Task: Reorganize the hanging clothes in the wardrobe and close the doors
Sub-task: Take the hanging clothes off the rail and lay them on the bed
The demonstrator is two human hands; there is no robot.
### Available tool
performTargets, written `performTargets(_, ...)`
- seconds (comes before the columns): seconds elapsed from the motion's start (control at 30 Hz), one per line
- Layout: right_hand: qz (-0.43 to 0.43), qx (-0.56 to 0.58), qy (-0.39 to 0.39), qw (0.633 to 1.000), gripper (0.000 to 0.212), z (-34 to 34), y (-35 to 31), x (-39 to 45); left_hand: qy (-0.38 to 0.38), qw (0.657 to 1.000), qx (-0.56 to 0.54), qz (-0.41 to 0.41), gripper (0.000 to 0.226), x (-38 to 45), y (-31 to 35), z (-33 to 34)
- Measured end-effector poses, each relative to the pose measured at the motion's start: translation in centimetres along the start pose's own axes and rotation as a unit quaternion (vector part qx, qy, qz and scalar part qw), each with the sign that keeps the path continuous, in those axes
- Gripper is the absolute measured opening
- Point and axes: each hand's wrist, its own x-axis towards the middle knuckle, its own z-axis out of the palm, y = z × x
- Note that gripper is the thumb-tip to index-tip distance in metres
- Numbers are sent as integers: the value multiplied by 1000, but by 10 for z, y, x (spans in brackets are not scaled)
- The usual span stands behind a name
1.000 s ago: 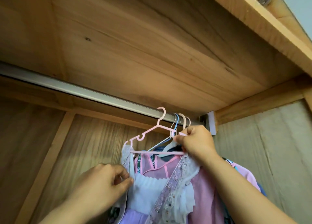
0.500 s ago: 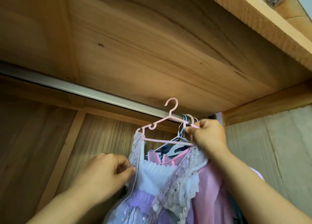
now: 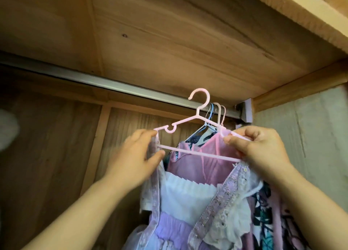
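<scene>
A pink plastic hanger (image 3: 195,118) carries a lilac and white dress (image 3: 190,197) with lace straps. Its hook is raised just in front of the metal rail (image 3: 105,84), and I cannot tell whether it rests on the rail. My left hand (image 3: 131,161) pinches the hanger's left end and the lace strap there. My right hand (image 3: 258,148) grips the hanger's right end. Behind, a pink dress (image 3: 205,161) and other garments hang from hangers (image 3: 216,116) bunched at the rail's right end.
The wooden wardrobe ceiling (image 3: 169,42) sits close above the rail. The rail bracket (image 3: 244,112) and the right side wall (image 3: 310,136) bound the clothes. The rail's left stretch is bare, with the wooden back panel (image 3: 47,155) behind it. A patterned dark garment (image 3: 263,221) hangs at lower right.
My left hand has risen from the dress's strap lower down to the hanger's left end. The hanger and dress have been lifted, and the hook is now higher against the rail.
</scene>
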Motion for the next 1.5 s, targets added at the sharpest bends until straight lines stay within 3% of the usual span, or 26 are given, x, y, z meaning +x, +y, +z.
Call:
performTargets(0.2,31,88,-53,994,8,-29,-4,-78,-25,998,53,3,80,-29,-5,-10)
performTargets(0.27,47,116,-61,990,11,-38,1,-100,-57,998,3,21,73,-53,-4,-13)
performTargets(0.33,66,119,-75,988,12,-45,7,-122,-97,993,-68,21,51,-82,3,-18)
performTargets(0.43,95,118,-125,980,8,-55,14,-156,-112,991,-75,4,37,-127,12,-25)
performTargets(0.63,51,-28,-212,976,7,-85,14,-230,-131,990,-23,-54,48,-231,47,-62)
performTargets(1.0,100,0,-166,981,4,-162,-27,-368,-172,973,-10,-157,43,-351,154,-135)
performTargets(1.17,130,-5,-177,976,2,-196,-54,-409,-180,960,-38,-210,18,-388,194,-158)
performTargets(1.5,151,-76,-178,969,9,-244,-112,-460,-238,937,-140,-213,12,-422,211,-190)
